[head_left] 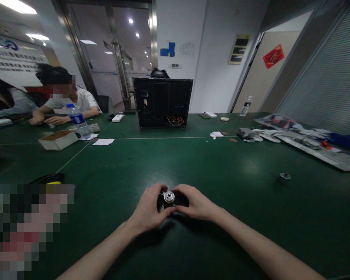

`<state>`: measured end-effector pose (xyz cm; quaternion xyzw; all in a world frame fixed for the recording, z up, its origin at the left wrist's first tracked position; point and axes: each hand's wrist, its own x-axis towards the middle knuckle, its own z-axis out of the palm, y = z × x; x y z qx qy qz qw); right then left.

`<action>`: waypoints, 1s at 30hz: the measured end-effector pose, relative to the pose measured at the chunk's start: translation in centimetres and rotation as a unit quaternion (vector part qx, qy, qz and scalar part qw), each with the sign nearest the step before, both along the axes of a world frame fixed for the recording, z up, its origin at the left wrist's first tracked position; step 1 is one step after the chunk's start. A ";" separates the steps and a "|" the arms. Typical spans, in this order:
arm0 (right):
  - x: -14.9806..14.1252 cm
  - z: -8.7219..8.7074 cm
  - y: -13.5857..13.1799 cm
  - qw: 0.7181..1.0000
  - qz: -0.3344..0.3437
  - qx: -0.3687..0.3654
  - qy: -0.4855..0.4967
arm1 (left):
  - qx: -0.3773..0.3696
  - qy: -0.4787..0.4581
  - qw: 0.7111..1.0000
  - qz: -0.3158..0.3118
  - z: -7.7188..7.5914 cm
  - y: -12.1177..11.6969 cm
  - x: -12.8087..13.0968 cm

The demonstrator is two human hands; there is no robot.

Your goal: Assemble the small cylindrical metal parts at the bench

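My left hand [149, 208] and my right hand [195, 202] meet low in the middle of the view, just above the green table [128, 167]. Between them they grip a small round metal part [169, 196]. Its silver top faces up and has a dark cross-shaped opening; the body below is dark. Fingers of both hands curl around its sides, and the thumbs come together at its near side. The fingers hide much of the lower body. A similar short grey cylinder [284, 177] stands on the table to the right, apart from my hands.
A black panel-like case [164, 103] with exposed wires stands across the table. At left are a white box [59, 140], a water bottle [76, 119] and a seated person [84, 102]. Papers and bags [306, 142] lie at right. Something blurred covers the lower left.
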<state>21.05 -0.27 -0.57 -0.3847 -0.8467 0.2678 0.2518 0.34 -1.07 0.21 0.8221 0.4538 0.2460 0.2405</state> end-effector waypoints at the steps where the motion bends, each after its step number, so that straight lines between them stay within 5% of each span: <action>1: -0.3 -0.2 -0.1 1.000 0.006 0.004 0.014 | 0.000 -0.003 1.000 -0.004 -0.1 0.0 0.0; 8: -2.3 -1.8 -0.3 0.996 -0.028 -0.003 0.079 | 0.007 -0.006 0.999 -0.032 -0.5 -0.1 -0.3; 15: 1.6 2.2 -0.4 0.979 -0.153 0.012 0.137 | 0.012 0.009 0.999 -0.042 -0.5 -0.1 -0.4; 18: 7.0 2.7 -1.4 0.971 -0.225 0.019 0.075 | 0.003 0.016 0.999 -0.041 -0.3 -0.1 -0.5; 21: 14.7 0.9 -3.0 0.939 -0.342 -0.001 0.013 | -0.006 0.021 0.999 -0.043 0.0 -0.3 -0.5; 26: 28.7 -3.6 -5.7 0.809 -0.584 0.036 -0.058 | -0.006 0.031 0.998 -0.052 0.5 -0.5 -0.5; 30: 36.8 -6.6 -6.7 0.725 -0.687 0.005 -0.051 | 0.000 0.043 0.998 -0.053 0.8 -0.7 -0.3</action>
